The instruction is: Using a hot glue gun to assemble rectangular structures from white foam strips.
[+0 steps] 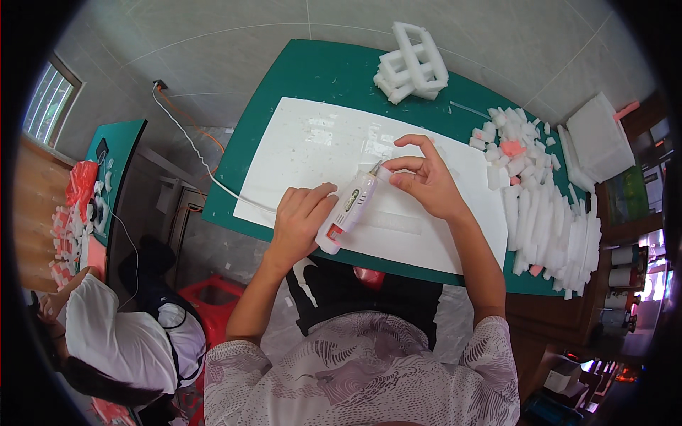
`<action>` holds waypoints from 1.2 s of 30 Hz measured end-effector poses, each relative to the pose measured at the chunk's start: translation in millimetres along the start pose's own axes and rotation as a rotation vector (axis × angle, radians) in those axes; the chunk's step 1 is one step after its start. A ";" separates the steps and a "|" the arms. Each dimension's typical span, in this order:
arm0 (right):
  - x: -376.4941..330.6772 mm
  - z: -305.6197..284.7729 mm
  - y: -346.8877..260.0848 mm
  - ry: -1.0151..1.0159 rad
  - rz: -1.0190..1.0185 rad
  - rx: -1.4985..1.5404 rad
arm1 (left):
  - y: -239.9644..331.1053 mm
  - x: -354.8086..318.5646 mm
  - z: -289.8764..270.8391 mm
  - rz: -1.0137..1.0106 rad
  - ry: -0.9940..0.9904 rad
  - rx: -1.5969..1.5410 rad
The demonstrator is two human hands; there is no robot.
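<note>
My left hand (pixel 302 216) is closed around a white and lilac hot glue gun (pixel 350 204), its nozzle tilted up and away to the right. My right hand (pixel 430 186) pinches a small white foam piece (pixel 384 173) between thumb and fingers, right at the nozzle tip. Whether the nozzle touches the foam cannot be made out. Both hands are above a white board (pixel 284 163) lying on a green table (pixel 266 82).
An openwork white foam frame (pixel 413 64) stands at the table's far edge. Foam blocks (pixel 522 135) and long foam strips (pixel 550 220) are piled on the right. A white cord (pixel 220 182) crosses from the left. Another person (pixel 124 334) sits at the left table.
</note>
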State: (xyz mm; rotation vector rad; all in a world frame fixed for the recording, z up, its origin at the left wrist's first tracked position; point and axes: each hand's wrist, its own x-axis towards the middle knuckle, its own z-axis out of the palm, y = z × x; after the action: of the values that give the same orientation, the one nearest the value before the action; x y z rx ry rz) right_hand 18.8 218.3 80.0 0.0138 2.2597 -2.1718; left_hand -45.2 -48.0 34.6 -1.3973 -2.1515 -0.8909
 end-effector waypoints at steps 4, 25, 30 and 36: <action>-0.5 -2.3 -0.7 0.002 0.009 -0.002 | 2.5 -4.2 0.4 -0.015 -0.005 0.001; -7.7 -33.1 2.5 0.097 0.132 0.186 | -63.4 -31.4 -16.5 -0.272 -0.007 0.171; -0.7 -41.8 3.0 0.182 0.215 -0.045 | -92.3 -31.8 -20.9 -0.388 -0.051 0.213; 8.3 -52.2 -4.6 0.120 0.193 0.000 | -92.7 -12.3 -48.5 -0.552 -0.215 -0.127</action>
State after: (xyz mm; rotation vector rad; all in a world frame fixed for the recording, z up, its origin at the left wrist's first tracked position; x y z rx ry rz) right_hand 10.5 270.2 86.6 0.3560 2.2114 -2.1249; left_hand -124.7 -117.0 34.4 -0.9936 -2.7563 -1.1259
